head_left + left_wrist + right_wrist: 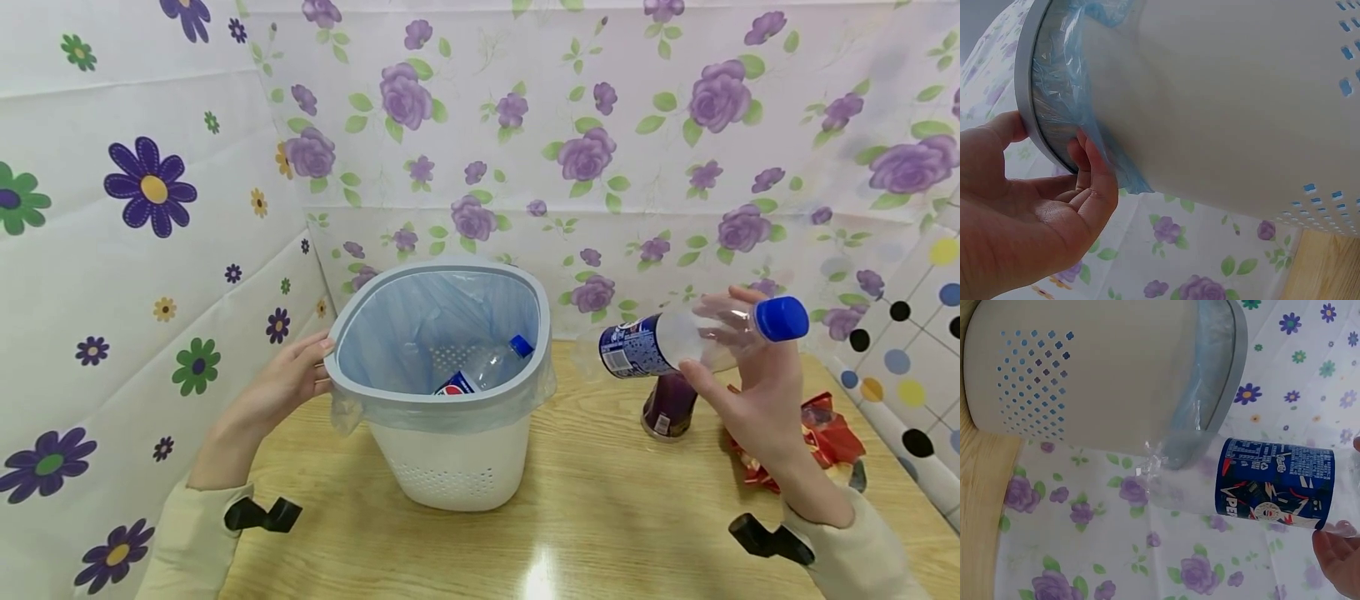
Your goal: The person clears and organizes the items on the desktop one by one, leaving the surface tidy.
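Holding an empty clear bottle with a blue cap in my right hand, fingers curled tight around it, I keep it on its side in the air, just to the right of the white bin. My left hand grips the bin's gray rim, thumb on top and fingers under the blue bag edge. Inside the bin lies another bottle, and on the wooden table stand a purple bottle and a red wrapper behind my right hand.
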The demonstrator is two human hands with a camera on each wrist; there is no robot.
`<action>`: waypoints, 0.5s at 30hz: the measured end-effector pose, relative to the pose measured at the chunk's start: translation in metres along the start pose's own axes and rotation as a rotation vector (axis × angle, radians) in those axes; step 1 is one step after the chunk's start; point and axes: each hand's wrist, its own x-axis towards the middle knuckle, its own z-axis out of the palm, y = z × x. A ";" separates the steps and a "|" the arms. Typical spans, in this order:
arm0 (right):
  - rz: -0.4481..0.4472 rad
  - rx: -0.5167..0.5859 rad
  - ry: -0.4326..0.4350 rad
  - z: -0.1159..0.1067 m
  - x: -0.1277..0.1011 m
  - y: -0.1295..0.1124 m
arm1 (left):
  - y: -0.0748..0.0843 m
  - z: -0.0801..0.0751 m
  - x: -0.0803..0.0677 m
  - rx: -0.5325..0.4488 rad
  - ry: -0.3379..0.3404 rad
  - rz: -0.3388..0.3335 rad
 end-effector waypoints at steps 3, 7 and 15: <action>-0.020 0.021 0.022 0.005 0.003 -0.003 | 0.000 0.000 0.000 0.003 -0.004 0.007; -0.063 0.044 0.062 0.010 0.008 -0.007 | 0.000 -0.001 0.000 0.008 -0.003 0.009; -0.140 0.063 0.124 0.018 0.019 -0.010 | -0.001 -0.001 0.001 -0.006 -0.010 0.010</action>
